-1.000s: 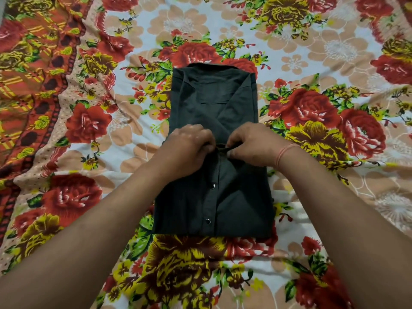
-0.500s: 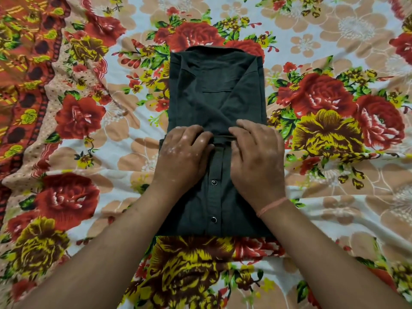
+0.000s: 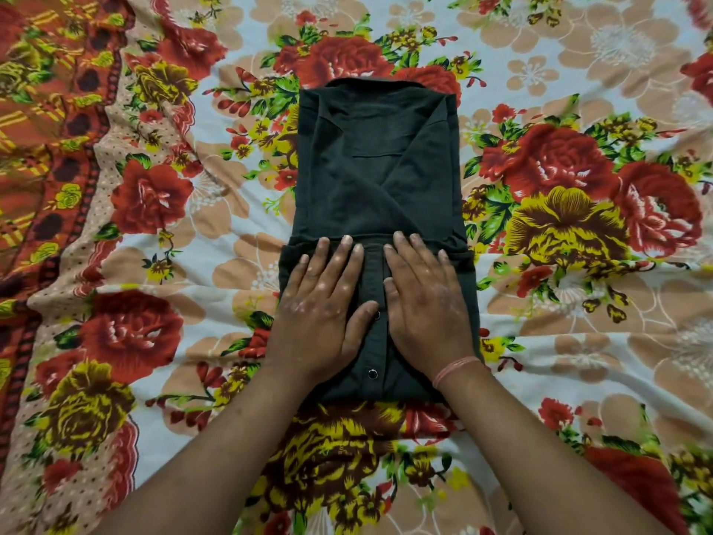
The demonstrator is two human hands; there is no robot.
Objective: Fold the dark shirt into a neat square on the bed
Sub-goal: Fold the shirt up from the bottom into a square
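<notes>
Dark shirt (image 3: pixel 380 167), a tall folded rectangle, lies mid-bed on the floral bedsheet (image 3: pixel 154 272). Left hand (image 3: pixel 324 303) and right hand (image 3: pixel 424 303) lie flat with straight fingers, pressing its near folded half on either side of the snap placket, gripping nothing. Left fingers, curled at the fold edge half a second ago, are now flat.

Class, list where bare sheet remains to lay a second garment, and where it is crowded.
Free: the floral sheet left of the dark shirt, out to the orange border; also right of it. Crowded: the middle, where left hand and right hand press the shirt.
</notes>
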